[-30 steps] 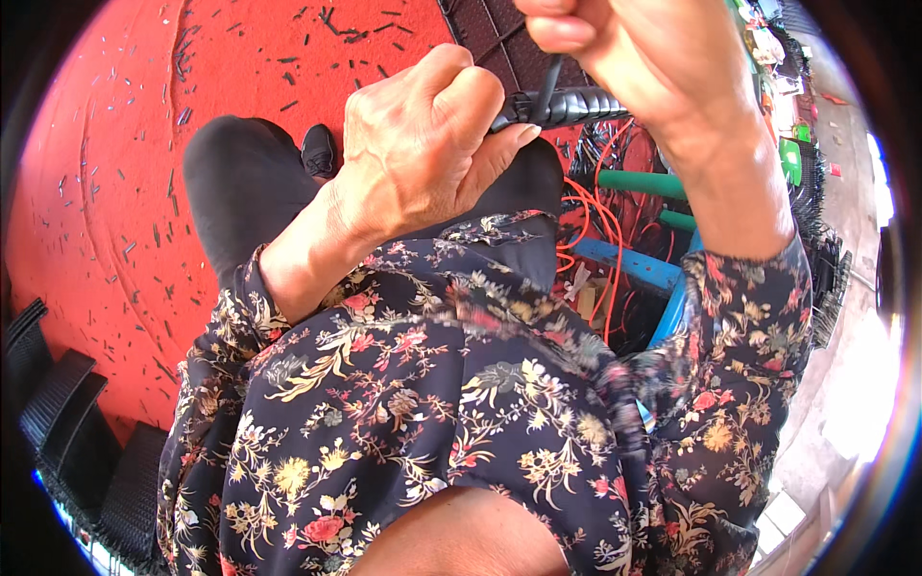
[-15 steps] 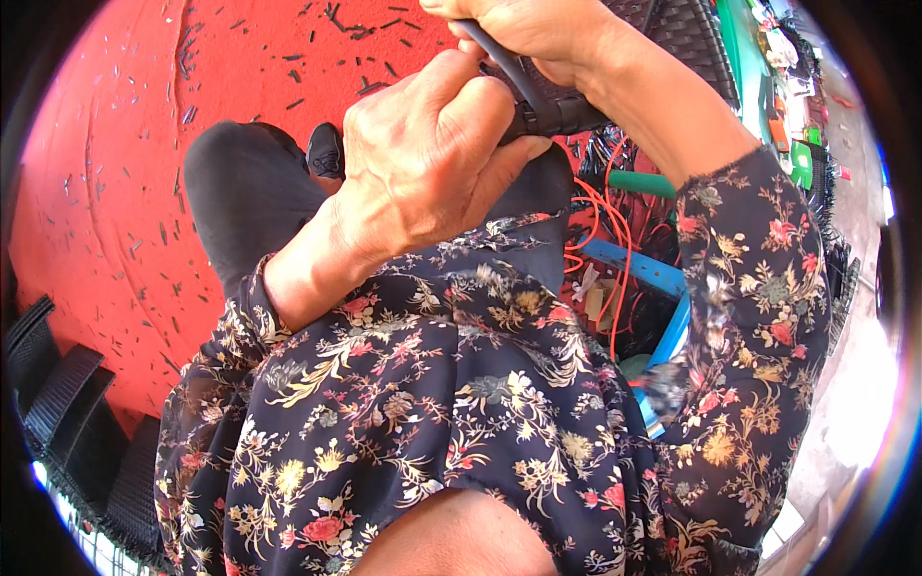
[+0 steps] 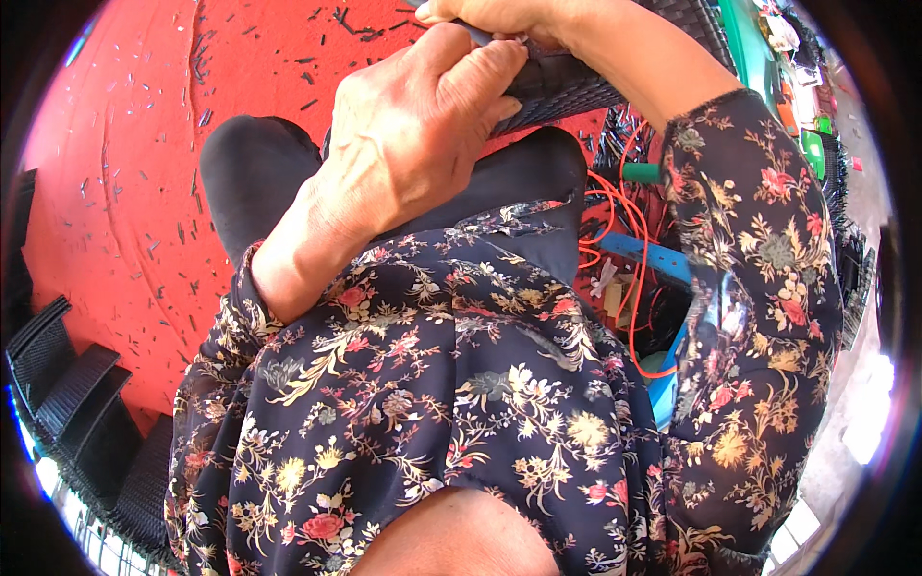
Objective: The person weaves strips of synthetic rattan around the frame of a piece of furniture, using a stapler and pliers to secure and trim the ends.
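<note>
A dark brown woven wicker piece [image 3: 567,88] lies across the top of the view, beyond my knees. My left hand [image 3: 399,139] is closed at its near edge, fingers pinched on a dark flat strip [image 3: 474,35]. Just beyond it, my right hand [image 3: 514,13] is also closed around the strip, partly cut off by the top of the picture. Only a short bit of the strip shows between the hands. Fingertips of both hands are partly hidden.
Red flooring [image 3: 144,192] is littered with short dark offcuts. Woven dark panels [image 3: 82,389] stand at the lower left. To the right lie an orange hose [image 3: 639,331], a blue frame [image 3: 648,257] and a green tube [image 3: 642,173]. Assorted items line the far right.
My left hand has moved slightly up, closer to my right hand. Less of the strip shows between them, and the wicker piece has shifted up from my knee.
</note>
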A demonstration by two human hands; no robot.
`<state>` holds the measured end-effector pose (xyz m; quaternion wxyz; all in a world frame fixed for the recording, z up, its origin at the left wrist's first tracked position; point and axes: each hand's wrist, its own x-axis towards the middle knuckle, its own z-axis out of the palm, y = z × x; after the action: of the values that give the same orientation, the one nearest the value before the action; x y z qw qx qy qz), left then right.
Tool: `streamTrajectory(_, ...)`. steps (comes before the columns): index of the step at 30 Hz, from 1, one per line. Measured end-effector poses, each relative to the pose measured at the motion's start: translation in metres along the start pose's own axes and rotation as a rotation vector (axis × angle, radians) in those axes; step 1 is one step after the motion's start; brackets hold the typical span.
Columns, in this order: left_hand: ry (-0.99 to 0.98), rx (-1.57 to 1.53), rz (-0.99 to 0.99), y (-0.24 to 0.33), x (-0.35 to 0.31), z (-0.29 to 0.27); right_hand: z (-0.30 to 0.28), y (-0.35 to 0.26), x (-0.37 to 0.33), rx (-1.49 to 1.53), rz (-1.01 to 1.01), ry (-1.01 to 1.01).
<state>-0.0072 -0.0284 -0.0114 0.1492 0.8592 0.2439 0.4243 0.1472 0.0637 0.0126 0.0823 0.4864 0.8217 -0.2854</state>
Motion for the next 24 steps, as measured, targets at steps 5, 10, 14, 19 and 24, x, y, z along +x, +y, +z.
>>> streamTrajectory(5,0.015,-0.017,-0.038,0.0,-0.006,0.001,-0.015,-0.02,-0.037,0.705,0.062,0.114)
streamTrajectory(10,0.009,-0.001,-0.058,-0.004,-0.001,0.001,-0.023,0.002,-0.041,0.636,-0.147,-0.008)
streamTrajectory(14,-0.035,-0.033,-0.024,-0.003,0.004,0.002,-0.027,0.004,-0.06,0.346,-0.224,0.078)
streamTrajectory(19,-0.053,-0.039,-0.017,-0.003,0.004,-0.005,-0.021,0.011,-0.047,-0.082,-0.564,0.273)
streamTrajectory(24,-0.166,-0.098,-0.122,0.004,0.005,-0.015,-0.017,0.015,-0.043,-0.093,-0.464,0.353)
